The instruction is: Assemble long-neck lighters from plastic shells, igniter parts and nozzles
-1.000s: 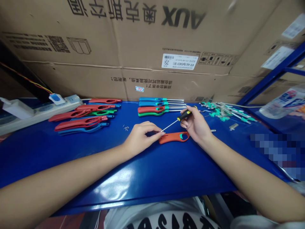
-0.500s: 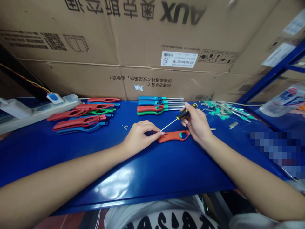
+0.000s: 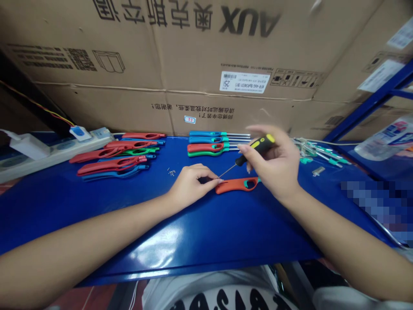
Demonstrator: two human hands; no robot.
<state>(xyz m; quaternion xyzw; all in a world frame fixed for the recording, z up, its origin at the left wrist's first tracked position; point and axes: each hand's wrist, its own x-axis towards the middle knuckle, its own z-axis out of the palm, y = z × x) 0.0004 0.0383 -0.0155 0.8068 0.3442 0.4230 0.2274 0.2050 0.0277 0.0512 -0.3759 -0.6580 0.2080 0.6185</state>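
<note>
And there in the middle of the table (image 3: pixel 209 237), well in from its front edge, lay the orange lighter (image 3: pixel 234 185)! The left hand (image 3: pixel 191 183) had thumb and forefinger closed together at its left end; whatever they pinched was hidden. The right hand (image 3: pixel 284 165), partly blurred, gripped the screwdriver (image 3: pixel 262 145) rather loosely by its handle, forefinger raised, with the shaft slanting right down to those fingertips. Tense stuff! The tip could have slipped, since it came in at a low slant, and a fingertip sat right against it. A loose grip could have let the handle roll. And the lighter, with only that left end steadied, could have swung round on the glossy surface. Over on the left, small screws (image 3: pixel 171 172) lay loose, toward the back edge; one careless brush of the left wrist could have scattered them.
</note>
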